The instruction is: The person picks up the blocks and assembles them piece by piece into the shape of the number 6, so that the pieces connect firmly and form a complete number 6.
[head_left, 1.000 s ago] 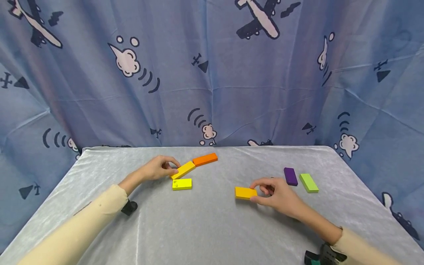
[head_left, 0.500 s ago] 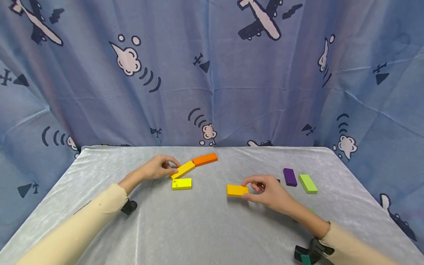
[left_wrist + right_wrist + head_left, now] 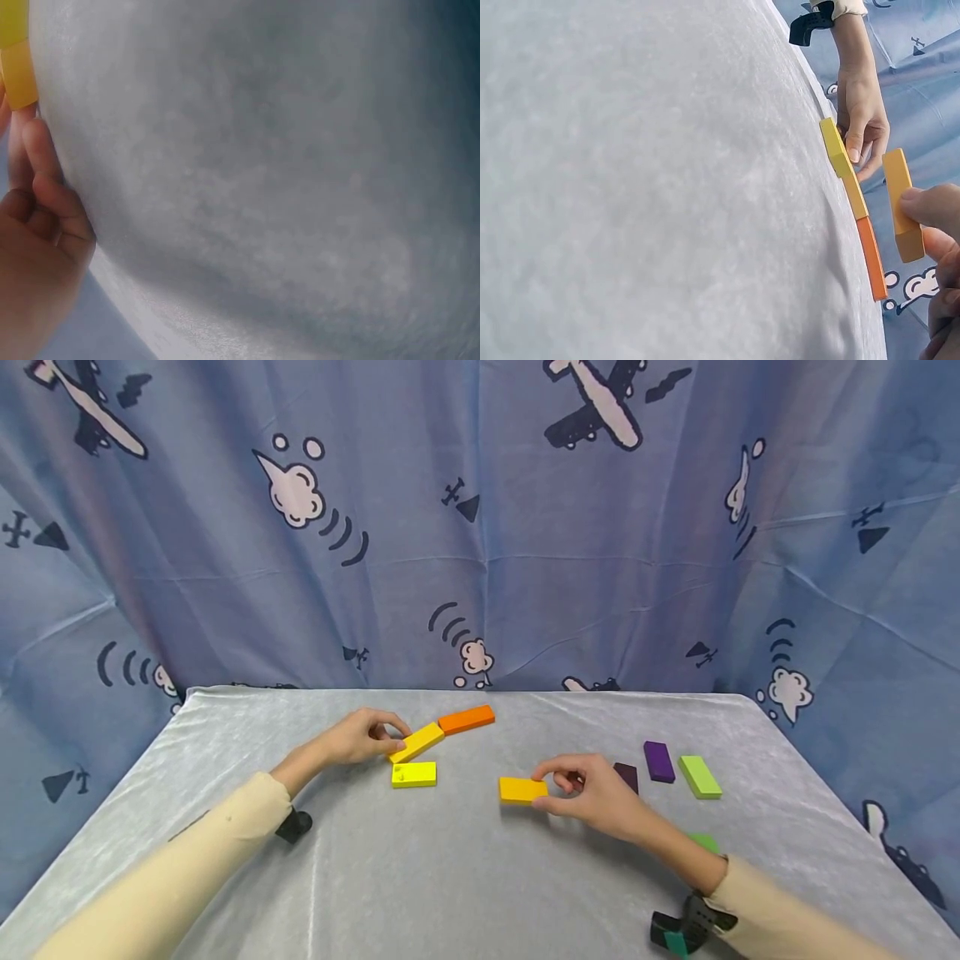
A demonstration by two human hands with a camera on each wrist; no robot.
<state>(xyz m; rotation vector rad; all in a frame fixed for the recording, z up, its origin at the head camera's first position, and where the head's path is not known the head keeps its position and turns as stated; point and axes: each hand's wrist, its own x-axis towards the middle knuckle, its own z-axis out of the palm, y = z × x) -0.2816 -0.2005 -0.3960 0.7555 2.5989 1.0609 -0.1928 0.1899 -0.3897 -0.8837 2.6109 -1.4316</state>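
Observation:
In the head view my left hand (image 3: 356,739) pinches the left end of a golden-yellow rectangular block (image 3: 422,740) lying slanted on the cloth. Its far end meets an orange block (image 3: 467,719), and a lemon-yellow block (image 3: 414,775) with a small raised mark lies just in front of it. My right hand (image 3: 592,793) holds an amber block (image 3: 522,790) by its right end, between thumb and fingers, to the right of that group. The right wrist view shows this amber block (image 3: 900,195) raised off the cloth. Only the tip of my left hand's grip shows in the left wrist view.
On the right lie a purple block (image 3: 659,762), a lime block (image 3: 700,777) and a dark maroon block (image 3: 628,774) partly behind my right hand. A green block (image 3: 703,842) shows behind the right forearm. A blue printed curtain (image 3: 480,527) hangs behind the table (image 3: 420,877).
My right hand has moved left with the amber block, nearer the other yellow blocks, uncovering the maroon and green blocks. The left hand keeps its place on the golden-yellow block.

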